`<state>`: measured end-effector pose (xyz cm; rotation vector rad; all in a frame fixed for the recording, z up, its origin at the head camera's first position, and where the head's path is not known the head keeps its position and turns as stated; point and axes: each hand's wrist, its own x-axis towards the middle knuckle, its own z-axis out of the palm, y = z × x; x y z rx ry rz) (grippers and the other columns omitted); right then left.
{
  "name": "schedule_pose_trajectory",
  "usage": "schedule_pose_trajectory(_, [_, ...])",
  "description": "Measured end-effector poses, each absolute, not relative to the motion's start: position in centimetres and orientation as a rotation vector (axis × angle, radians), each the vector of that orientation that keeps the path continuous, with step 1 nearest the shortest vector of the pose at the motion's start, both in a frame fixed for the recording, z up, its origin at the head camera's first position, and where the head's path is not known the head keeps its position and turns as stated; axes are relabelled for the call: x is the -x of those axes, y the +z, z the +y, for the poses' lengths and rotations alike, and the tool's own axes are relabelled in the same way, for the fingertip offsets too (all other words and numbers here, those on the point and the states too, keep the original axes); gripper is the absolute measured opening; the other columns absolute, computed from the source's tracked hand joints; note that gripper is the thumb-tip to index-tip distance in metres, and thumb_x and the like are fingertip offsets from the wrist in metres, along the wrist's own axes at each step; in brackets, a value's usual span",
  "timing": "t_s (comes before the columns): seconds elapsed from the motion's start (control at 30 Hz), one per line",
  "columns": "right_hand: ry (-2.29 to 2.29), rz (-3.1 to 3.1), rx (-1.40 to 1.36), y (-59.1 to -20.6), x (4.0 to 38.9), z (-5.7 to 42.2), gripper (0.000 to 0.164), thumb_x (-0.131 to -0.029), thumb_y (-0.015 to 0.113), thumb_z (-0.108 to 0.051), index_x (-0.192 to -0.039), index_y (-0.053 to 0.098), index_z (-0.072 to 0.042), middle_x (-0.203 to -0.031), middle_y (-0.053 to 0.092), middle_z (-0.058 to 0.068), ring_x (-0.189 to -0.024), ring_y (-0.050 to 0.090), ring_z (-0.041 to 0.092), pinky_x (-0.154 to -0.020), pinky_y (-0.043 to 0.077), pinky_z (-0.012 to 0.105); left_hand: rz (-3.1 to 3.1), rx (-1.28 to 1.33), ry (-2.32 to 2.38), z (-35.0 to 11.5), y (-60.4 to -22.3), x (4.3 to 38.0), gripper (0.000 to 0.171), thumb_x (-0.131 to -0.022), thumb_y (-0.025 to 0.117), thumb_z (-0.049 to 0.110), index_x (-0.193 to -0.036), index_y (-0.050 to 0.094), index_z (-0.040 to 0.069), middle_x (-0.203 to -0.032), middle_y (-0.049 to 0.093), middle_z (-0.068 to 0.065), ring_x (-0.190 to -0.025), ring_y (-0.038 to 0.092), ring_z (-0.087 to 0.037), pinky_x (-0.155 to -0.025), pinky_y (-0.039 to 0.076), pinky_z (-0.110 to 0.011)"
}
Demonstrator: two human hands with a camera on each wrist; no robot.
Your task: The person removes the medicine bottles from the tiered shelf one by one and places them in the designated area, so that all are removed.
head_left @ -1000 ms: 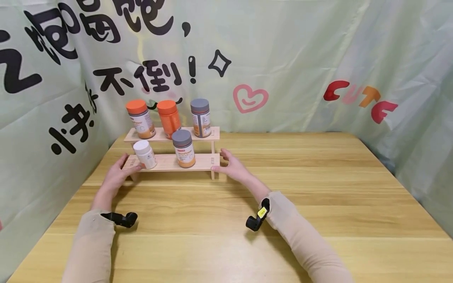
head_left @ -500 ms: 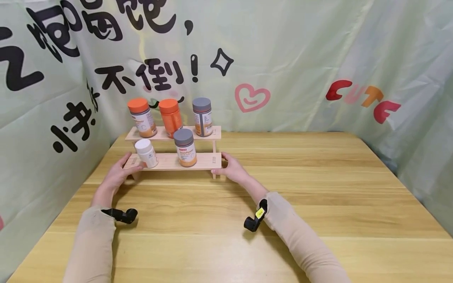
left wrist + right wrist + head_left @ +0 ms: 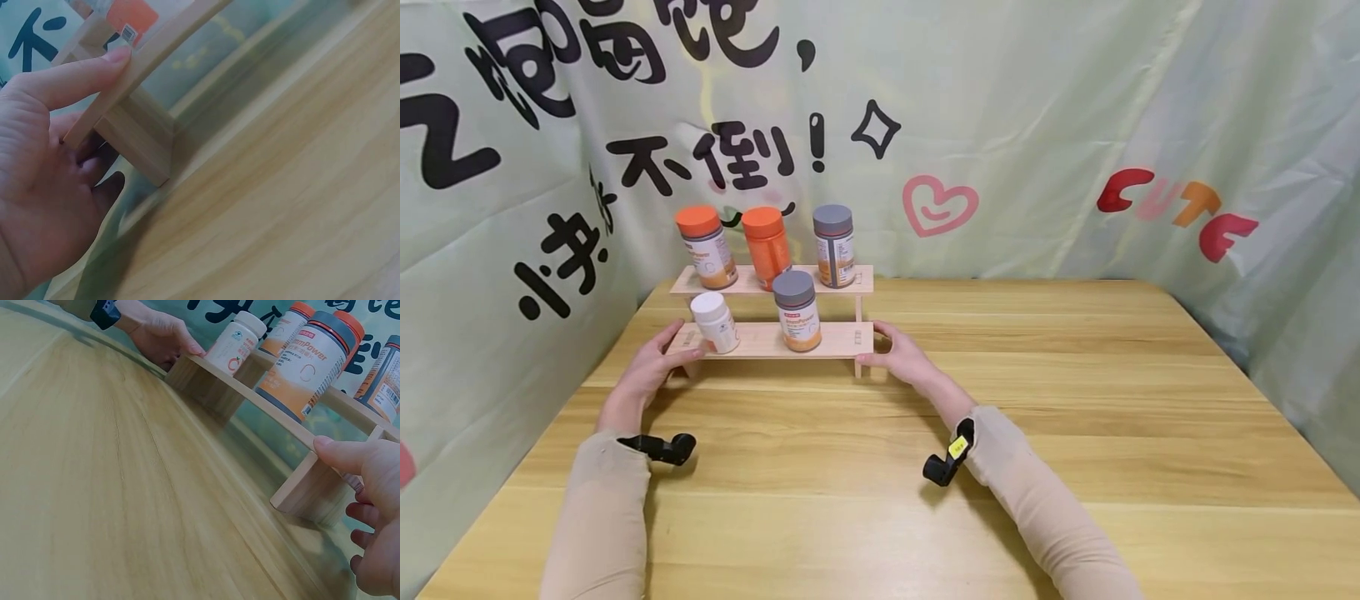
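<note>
A two-tier wooden rack (image 3: 752,340) stands at the back left of the table. Its lower board bears a small white bottle (image 3: 716,323) and a grey-lidded supplement bottle (image 3: 798,315). On the upper board are an orange-lidded bottle (image 3: 709,250), an all-orange bottle (image 3: 768,250) and another grey-lidded bottle (image 3: 835,250). My left hand (image 3: 647,367) grips the lower board's left end, thumb on top and fingers bent underneath, as the left wrist view shows. At the right end my right hand (image 3: 908,360) holds the board, its thumb at the front edge. All bottles stand upright.
The wooden table (image 3: 820,483) stretches forward and to the right of the rack. Behind and at the left hangs a pale green curtain (image 3: 1015,125) with printed characters and a heart. Each wrist wears a black camera mount (image 3: 658,449).
The head view has shifted slightly, so the whole scene sits a little further right. Both hands keep their hold on the rack's ends, and the bottles stay in place on it.
</note>
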<state>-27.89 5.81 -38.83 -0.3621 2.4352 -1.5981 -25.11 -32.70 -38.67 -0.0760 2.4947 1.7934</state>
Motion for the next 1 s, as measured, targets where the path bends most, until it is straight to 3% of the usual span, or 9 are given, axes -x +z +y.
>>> schedule_pose_trajectory(0.37, [-1.581,2.408,0.394,-38.9,27.9,6.8,0.077,-0.08,0.073,-0.023,-0.144,0.032,-0.008,-0.148,0.03,0.011,-0.137,0.02,0.029,-0.11,0.013,0.049,2.507,0.052,1.775,-32.5,-38.5,24.8,0.09,-0.087,0.065,0.022,-0.149,0.001,0.007,-0.153,-0.002,-0.017,-0.139,0.0,-0.034,-0.11,0.001,-0.05])
schedule_pose_trajectory(1.0, [-1.562,2.405,0.474,-38.7,27.4,10.6,0.075,-0.081,0.072,-0.018,-0.142,0.032,-0.002,-0.146,0.032,0.016,-0.136,0.022,0.031,-0.109,0.014,0.05,2.49,-0.047,1.762,-29.8,-38.2,24.4,0.084,-0.088,0.064,0.013,-0.147,0.006,-0.001,-0.151,0.008,-0.024,-0.137,0.013,-0.036,-0.11,0.011,-0.046])
